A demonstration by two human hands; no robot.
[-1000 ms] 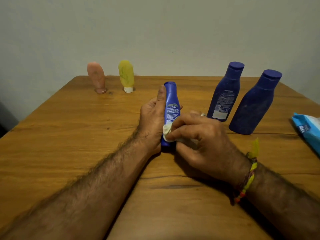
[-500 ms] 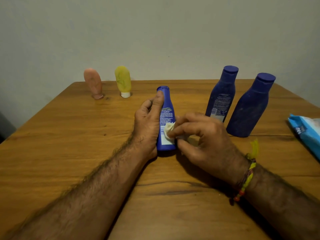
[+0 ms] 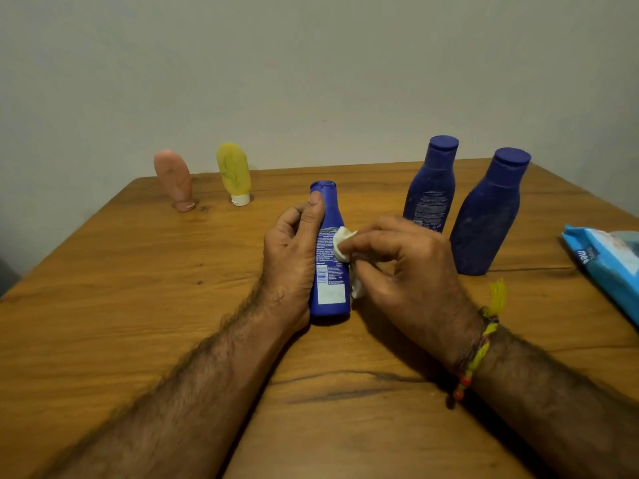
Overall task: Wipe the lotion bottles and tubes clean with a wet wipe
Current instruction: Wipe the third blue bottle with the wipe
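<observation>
A small blue lotion bottle [image 3: 329, 292] stands upright at the table's middle, its label side facing me. My left hand [image 3: 294, 257] grips it from the left, thumb up near the cap. My right hand [image 3: 401, 267] pinches a bunched white wet wipe [image 3: 343, 245] and presses it against the bottle's right side, about halfway up. Two larger dark blue bottles [image 3: 430, 188] [image 3: 487, 216] stand upright behind my right hand. A pink tube [image 3: 174, 181] and a yellow tube [image 3: 234, 176] stand cap-down at the back left.
A blue pack of wet wipes [image 3: 608, 267] lies at the table's right edge. The wooden table [image 3: 121, 288] ends against a plain grey wall at the back. A thread bracelet is on my right wrist.
My right hand has slid the wipe up the small bottle's side, from near the bottom to about mid-height. The left hand keeps its grip.
</observation>
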